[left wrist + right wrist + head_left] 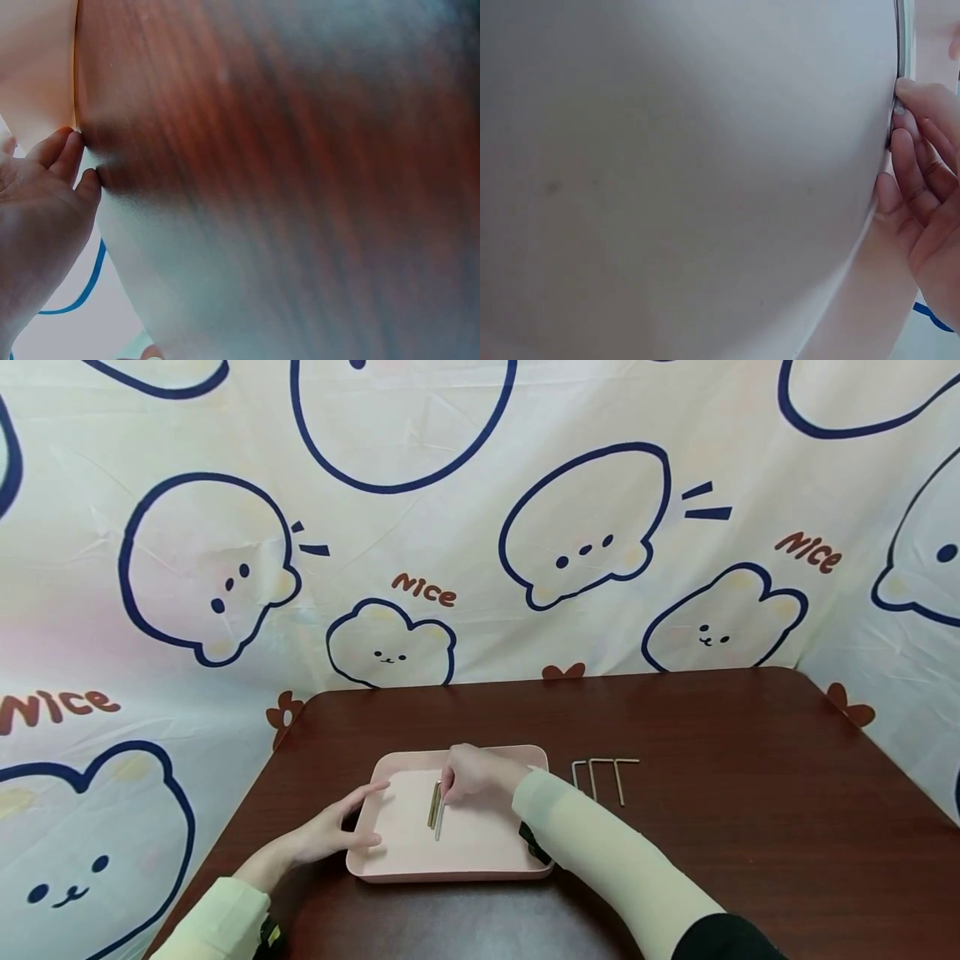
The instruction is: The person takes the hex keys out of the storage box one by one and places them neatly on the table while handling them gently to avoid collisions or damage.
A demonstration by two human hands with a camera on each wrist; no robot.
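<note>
A pale pink rectangular tray (405, 860) lies on the table. My left hand (330, 828) holds its left side, thumb and index finger spread over the rim; in the left wrist view, the other fingertips (71, 154) meet the tray's outer wall. Over the middle of the tray, my right hand (476, 774) pinches a silver hex key (439, 822) between thumb and fingers. Gold-coloured hex keys (433, 806) lie close beside it on the left. The right wrist view shows the pinching fingers (907, 154) low over the tray floor; the hand hides the key's upper part.
To the right of the tray, three L-shaped hex keys lie on the dark wooden table (750, 827): a silver one (577, 763) and two gold-coloured ones, the outer one (619, 781) farthest right. A patterned cloth (465, 543) hangs behind the table and along its sides.
</note>
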